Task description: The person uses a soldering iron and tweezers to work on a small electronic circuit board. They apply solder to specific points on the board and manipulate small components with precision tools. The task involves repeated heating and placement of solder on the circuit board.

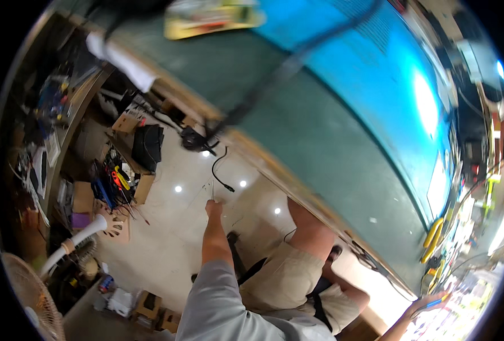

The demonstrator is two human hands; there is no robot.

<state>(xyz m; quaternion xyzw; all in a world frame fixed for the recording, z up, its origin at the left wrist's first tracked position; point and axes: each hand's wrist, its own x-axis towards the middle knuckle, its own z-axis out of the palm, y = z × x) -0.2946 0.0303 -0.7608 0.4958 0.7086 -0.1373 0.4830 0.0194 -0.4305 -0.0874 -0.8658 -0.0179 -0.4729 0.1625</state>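
Note:
My left hand [213, 208] is stretched out over the floor, left of the workbench, with its fingers closed. A thin silver tool, apparently tweezers [213, 191], points up out of it. A black cable end [222, 181] hangs from the bench edge just beyond that hand. Far to the right, by the bench's near corner, my right hand [424, 307] is closed around a slim blue stick-like tool [435, 304] with an orange end. Its exact kind is hard to make out.
The green workbench top [297, 136] bears a blue mat [343, 62], a blurred yellow package [212, 20] and yellow-handled pliers [432, 238]. A black cord crosses above it. On the left are a box of tools [118, 176], a beige fan [30, 301] and cluttered shelves.

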